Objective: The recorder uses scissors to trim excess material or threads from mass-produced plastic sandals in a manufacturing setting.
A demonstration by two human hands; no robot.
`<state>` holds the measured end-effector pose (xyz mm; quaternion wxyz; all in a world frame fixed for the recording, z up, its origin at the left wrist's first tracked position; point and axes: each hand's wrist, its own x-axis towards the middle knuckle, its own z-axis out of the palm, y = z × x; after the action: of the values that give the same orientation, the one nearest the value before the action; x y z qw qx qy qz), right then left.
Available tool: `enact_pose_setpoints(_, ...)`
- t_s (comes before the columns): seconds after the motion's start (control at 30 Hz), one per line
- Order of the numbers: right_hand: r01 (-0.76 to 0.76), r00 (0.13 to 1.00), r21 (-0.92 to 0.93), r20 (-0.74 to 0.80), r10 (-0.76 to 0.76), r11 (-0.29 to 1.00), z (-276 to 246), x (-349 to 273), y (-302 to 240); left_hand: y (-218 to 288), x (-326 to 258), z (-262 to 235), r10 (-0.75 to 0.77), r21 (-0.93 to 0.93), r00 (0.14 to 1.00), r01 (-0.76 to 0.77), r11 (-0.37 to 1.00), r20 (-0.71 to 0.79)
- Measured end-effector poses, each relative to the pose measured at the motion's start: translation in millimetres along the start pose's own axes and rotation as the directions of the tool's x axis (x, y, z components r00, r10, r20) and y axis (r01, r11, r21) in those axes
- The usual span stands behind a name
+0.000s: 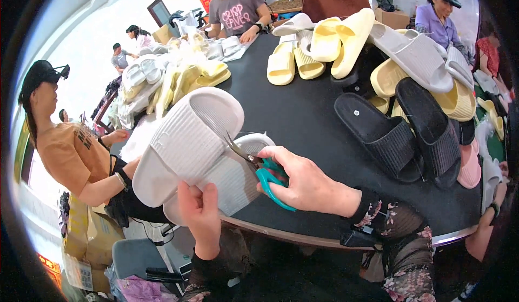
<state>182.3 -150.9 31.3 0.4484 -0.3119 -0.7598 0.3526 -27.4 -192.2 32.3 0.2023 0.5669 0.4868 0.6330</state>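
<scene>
My left hand is closed, thumb and fingers pinching the lower edge of a whitish slide slipper with a ribbed strap. A second slipper of the same colour lies under and beside it, partly hidden. Both are tilted over the near table edge. In my right hand are scissors with teal handles, my fingers through the loops. Their dark blades are slightly apart and reach over the slippers' straps. Whether the blades touch anything thin there, I cannot tell.
The dark table carries black slippers, yellow slippers, a grey slipper and a pink one at right. Bagged slippers are heaped at left. A person in orange stands close at left; others work around the table.
</scene>
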Motion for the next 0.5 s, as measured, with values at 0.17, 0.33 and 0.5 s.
enact_pose_setpoints(0.17,0.018,1.0,-0.011,-0.003,-0.018,1.0,-5,-1,-9,1,-14,0,-0.032,0.059,0.999,0.03,0.998,0.033)
enact_pose_setpoints(0.33,0.018,1.0,0.066,-0.004,-0.018,0.998,-9,2,-17,0,-18,6,0.127,0.012,0.992,-0.127,0.992,0.018)
enact_pose_setpoints(0.5,0.063,0.997,0.031,-0.055,-0.062,0.997,-12,2,-19,-8,-22,1,0.127,0.033,0.989,-0.13,0.991,0.074)
